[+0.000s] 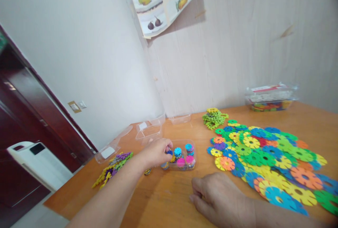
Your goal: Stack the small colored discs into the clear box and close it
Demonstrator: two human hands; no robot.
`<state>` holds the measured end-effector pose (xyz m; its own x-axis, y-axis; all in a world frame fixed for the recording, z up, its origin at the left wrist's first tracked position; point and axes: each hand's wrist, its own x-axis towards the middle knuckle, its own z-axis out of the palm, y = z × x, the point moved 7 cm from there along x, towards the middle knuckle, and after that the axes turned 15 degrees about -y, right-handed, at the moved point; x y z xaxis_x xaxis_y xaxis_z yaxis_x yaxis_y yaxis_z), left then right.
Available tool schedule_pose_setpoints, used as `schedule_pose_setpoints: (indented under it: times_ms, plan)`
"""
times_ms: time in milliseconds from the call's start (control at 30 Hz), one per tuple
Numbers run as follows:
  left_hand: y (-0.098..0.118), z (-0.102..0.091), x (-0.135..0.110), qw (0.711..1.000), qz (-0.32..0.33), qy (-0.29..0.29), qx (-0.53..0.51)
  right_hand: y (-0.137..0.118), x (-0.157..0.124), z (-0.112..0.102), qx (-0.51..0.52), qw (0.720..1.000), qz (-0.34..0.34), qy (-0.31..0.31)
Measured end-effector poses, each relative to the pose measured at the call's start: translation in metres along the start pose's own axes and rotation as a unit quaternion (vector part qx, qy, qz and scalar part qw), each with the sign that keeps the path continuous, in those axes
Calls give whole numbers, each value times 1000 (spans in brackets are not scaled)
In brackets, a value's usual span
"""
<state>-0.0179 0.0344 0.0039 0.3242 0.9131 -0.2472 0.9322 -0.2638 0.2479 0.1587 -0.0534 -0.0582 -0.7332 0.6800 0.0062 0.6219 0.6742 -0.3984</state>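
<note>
Clearly, the left hand is the nearer one

Fingers (166,148) of my left hand (155,153) are pinched narrow on a small blue disc (170,152), which sits atop a stack at the left end of the clear tray (195,157), directly under the fingertips. Other stacks (188,147) stand upright just to its right. My right hand (218,196) rests slack and empty on the bench (163,199), apart from the tray and nearer the spread of large discs (264,154).

The left hand (155,152) covers the near corner of the clear tray (195,150), so whatever its fingertips pinch stays hidden. The right hand (219,198) lies knuckles up, curled fingers masking anything beneath. The coloured discs (282,162) run off the right edge; the label on the far box (270,97) is too blurred to read
</note>
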Motion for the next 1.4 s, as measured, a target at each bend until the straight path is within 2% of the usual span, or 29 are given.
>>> schedule_pose_setpoints:
  times_ms: [100, 233, 333, 433, 567, 700, 933, 1000, 1100, 1267, 1400]
  plan:
    - [1, 4, 3, 1000, 6, -10, -20, 1, 1, 1, -2, 1000, 1, -1]
    - [-11, 2, 0, 998, 15, 22, -53, 2, 0, 2, 2, 1000, 0, -4]
    - [-29, -6, -11, 994, 17, 51, -94, 2, 0, 1, 6, 1000, 2, -8]
    - [-55, -11, -29, 990, -26, 76, -119, 1, 0, -1, 8, 1000, 1, -7]
    - [-86, 3, -52, 987, -80, 37, -133, 0, 0, -2, 13, 1000, -5, -11]
    - [-97, 22, -65, 983, -109, -1, -148, 0, 0, -2, 14, 1000, -2, -13]
    - [-93, 29, -66, 982, -105, -19, -158, -1, -2, -2, 14, 1000, 1, -21]
    - [-94, 26, -65, 982, -103, -19, -155, -1, -2, -2, 15, 1000, 2, -22]
    - [-88, 13, -65, 985, -85, 16, -150, -1, -2, -3, 12, 1000, 0, -17]
    - [-50, -17, -58, 990, -23, 80, -115, -2, -1, -3, 6, 1000, 2, -13]
    - [-22, -15, -37, 994, 32, 63, -79, 1, 0, 0, 5, 1000, 4, -10]
